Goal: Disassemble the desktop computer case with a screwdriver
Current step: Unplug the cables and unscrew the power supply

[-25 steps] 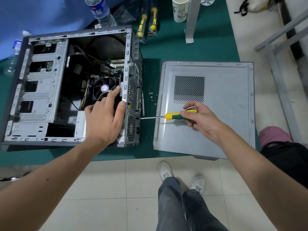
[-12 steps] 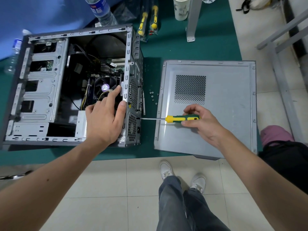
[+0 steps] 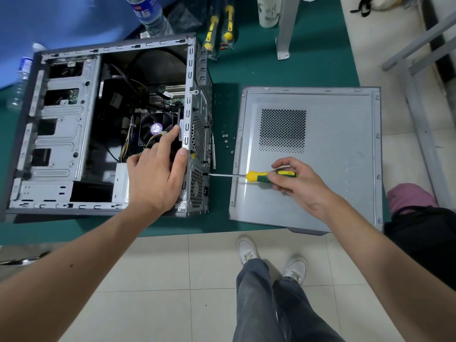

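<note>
Nearest the camera, the person's legs in grey trousers [image 3: 269, 299] and white shoes [image 3: 246, 249] stand on pale floor tiles [image 3: 153, 280] at the edge of a green table [image 3: 259, 72]. The right hand [image 3: 299, 183] has its fingers curled round the yellow-and-green handle of a screwdriver [image 3: 261, 176], which lies level above a detached side panel [image 3: 328, 154] lying flat on the table; the shaft reaches left and its tip meets the rear face of the open computer case [image 3: 74, 134], near the power supply grille [image 3: 196, 187]. The left hand [image 3: 158, 174] rests on the case's rear edge with the fingers relaxed and straight, the thumb against the metal frame and the fingertips by the CPU fan [image 3: 155, 128]. Between case and panel, several small loose screws [image 3: 228, 140] lie on the table. Farther back lie two packaged yellow-handled screwdrivers [image 3: 219, 28], with a paper cup [image 3: 267, 11] to their right, and a water bottle [image 3: 148, 13] sits behind the case.
</note>
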`<state>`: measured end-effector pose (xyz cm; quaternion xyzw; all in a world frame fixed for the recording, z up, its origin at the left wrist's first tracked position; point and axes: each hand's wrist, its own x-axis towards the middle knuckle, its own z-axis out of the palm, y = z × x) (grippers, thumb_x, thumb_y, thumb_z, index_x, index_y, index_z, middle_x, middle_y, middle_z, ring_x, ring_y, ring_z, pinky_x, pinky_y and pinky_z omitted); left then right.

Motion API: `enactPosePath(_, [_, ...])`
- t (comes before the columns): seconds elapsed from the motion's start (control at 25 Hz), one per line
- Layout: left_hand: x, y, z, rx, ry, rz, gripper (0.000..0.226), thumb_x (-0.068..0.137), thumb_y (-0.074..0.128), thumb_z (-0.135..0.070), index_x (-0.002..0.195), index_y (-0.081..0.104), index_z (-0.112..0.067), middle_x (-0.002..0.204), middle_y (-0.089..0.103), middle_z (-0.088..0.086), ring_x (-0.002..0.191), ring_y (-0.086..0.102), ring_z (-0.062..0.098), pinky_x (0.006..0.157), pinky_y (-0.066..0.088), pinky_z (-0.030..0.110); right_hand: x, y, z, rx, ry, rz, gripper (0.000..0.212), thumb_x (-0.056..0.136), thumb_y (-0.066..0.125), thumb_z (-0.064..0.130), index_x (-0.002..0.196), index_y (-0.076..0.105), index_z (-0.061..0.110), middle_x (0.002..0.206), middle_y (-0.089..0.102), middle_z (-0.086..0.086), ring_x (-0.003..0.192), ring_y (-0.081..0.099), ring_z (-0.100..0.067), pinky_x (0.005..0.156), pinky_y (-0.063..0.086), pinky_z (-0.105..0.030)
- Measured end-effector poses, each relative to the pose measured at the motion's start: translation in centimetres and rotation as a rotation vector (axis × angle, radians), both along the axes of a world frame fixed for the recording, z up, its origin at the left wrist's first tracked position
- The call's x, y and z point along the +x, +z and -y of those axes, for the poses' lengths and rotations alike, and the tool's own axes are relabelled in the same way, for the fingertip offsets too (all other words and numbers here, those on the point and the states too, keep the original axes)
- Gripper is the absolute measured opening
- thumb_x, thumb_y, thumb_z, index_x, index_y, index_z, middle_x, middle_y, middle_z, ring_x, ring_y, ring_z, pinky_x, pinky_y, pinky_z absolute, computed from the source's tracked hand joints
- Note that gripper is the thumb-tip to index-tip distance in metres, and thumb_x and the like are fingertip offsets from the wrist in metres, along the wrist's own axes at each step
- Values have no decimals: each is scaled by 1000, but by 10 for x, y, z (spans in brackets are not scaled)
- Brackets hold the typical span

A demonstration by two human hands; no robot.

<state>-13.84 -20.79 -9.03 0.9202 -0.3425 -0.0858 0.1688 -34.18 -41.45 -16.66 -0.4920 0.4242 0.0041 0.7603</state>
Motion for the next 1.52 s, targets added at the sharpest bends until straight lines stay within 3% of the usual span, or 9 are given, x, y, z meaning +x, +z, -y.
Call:
enactPosePath(0.16, [0, 1, 0, 5, -2, -5, 49, 101, 23, -50, 147, 33, -33, 85, 51, -11, 94, 53, 17, 103, 29, 48, 0, 1, 0, -97, 115, -86, 19, 96, 59, 30, 93, 63, 12, 79, 65, -9, 49, 50, -13, 45, 40, -21])
enactPosePath(0.32, [0, 1, 0, 12, -5, -6, 50, 101, 23, -51, 147, 33, -34, 86, 52, -11, 97, 55, 20, 104, 29, 49, -3, -1, 1, -35, -16, 58, 28, 82, 70, -4, 95, 63, 20, 90, 66, 1, 74, 57, -16, 62, 38, -27])
enactPosePath(0.48, [0, 1, 0, 7, -8, -1, 51, 101, 22, -51, 147, 33, -33, 85, 51, -11, 96, 55, 19, 103, 29, 48, -1, 1, -2, -102, 181, -118, 28, 98, 55, 38, 93, 64, 13, 71, 66, 0, 54, 55, -15, 51, 43, -25])
enactPosePath(0.6, [0, 2, 0, 1, -6, -2, 51, 101, 22, -51, 147, 33, -32, 84, 51, -11, 95, 54, 18, 103, 29, 47, -1, 0, -1, -179, 92, -61, 4, 94, 63, 20, 94, 66, 16, 82, 62, -1, 56, 55, -9, 49, 43, -16])
enactPosePath(0.72, [-1, 3, 1, 2, -6, -5, 51, 101, 22, -51, 147, 33, -32, 85, 53, -11, 96, 54, 17, 102, 28, 46, -3, 1, 0, -60, -1, 69, 27, 82, 72, -3, 97, 65, 17, 93, 64, -3, 75, 61, -9, 66, 48, -20])
enactPosePath(0.88, [-1, 2, 1, 7, -9, -10, 51, 101, 22, -51, 147, 32, -33, 84, 55, -11, 96, 55, 18, 103, 28, 47, 1, 8, 5, -144, 291, -114, 24, 95, 60, 36, 94, 68, 14, 71, 68, 5, 59, 54, -16, 53, 44, -25])
enactPosePath(1.08, [0, 2, 1, 13, -4, -14, 51, 101, 22, -51, 147, 32, -33, 81, 54, -11, 92, 56, 18, 104, 29, 48, 1, 11, 6, -293, 192, -1, 22, 76, 80, 9, 88, 72, 26, 81, 65, 12, 66, 56, -7, 57, 46, -25])
enactPosePath(1.28, [0, 2, 1, 11, -5, -8, 50, 101, 22, -50, 147, 33, -33, 81, 54, -11, 92, 54, 17, 102, 28, 46, 8, 15, 6, -118, 284, -126, 31, 97, 54, 42, 97, 66, 13, 80, 68, -7, 60, 59, -18, 56, 50, -33])
enactPosePath(1.52, [-2, 3, 1, 3, -2, -14, 50, 101, 24, -49, 146, 34, -32, 82, 53, -11, 92, 53, 16, 102, 28, 46, -2, 16, 7, -254, 415, -78, 23, 84, 76, 18, 105, 73, 26, 95, 62, 2, 76, 55, -9, 63, 48, -19])
